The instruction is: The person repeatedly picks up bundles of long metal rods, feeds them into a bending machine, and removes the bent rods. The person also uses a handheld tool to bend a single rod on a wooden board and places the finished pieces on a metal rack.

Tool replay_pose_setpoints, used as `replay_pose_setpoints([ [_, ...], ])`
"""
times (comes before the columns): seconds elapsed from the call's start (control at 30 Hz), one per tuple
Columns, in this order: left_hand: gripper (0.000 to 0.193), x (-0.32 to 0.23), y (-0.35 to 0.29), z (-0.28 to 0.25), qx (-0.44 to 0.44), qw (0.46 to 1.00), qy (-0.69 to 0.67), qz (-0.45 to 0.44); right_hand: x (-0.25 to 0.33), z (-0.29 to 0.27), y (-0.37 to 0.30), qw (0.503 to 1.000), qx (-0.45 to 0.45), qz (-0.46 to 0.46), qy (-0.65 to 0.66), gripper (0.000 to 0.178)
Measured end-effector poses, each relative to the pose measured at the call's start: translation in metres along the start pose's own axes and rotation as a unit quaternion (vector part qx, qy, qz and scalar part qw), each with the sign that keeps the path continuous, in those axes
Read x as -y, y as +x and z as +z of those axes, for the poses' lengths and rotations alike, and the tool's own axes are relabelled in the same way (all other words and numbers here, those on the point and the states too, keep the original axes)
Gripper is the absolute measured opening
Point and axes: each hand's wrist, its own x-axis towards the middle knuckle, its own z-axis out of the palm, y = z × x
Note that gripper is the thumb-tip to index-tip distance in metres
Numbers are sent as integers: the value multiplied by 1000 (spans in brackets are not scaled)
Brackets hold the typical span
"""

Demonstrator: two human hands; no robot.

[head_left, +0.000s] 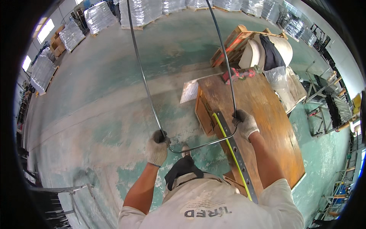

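Grey-gloved left hand [156,147] and right hand [244,123] are each clamped in a closed grip on a bent steel rod [146,84], one per leg. The U-bend is held before the chest, beside the rusty wooden table [267,126], over a green concrete floor [114,95]. A metal ruler strip [236,156] lies along the table edge.

The person stands at the near left corner of the tabletop [263,114]. A bent metal rod [198,146] runs across in front of the body, and its two long ends go up and away. The left hand [156,148] is on the left bend, over the floor [95,95]. The right hand [245,123] is on the right bend, over the tabletop. A flat metal bar [238,160] lies along the tabletop's left edge. A clamp tool [240,73] sits at the far end. Behind it is a wooden pallet [232,42]. Wrapped stacks [141,11] stand far back. Metal racks [324,110] stand to the right.
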Motion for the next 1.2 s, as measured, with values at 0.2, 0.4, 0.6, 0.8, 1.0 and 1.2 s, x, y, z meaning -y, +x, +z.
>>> replay_pose_setpoints([
  [0.2,19,-35,185,49,5,998,-54,19,-15,-8,192,999,-27,11,43,33],
  [0.4,14,-73,333,91,-31,999,18,14,-11,-12,380,994,-10,8,110,31],
  [0.6,15,-43,444,139,-83,996,20,-13,-35,18,531,995,32,-3,97,21],
  [0.8,16,-14,530,171,-81,993,57,-66,-109,61,619,991,96,10,92,22],
  [1.0,17,23,555,205,-68,988,55,-125,-153,71,649,985,148,72,51,23],
  [1.2,21,50,557,230,-78,983,22,-162,-167,65,657,975,197,88,46,21],
])
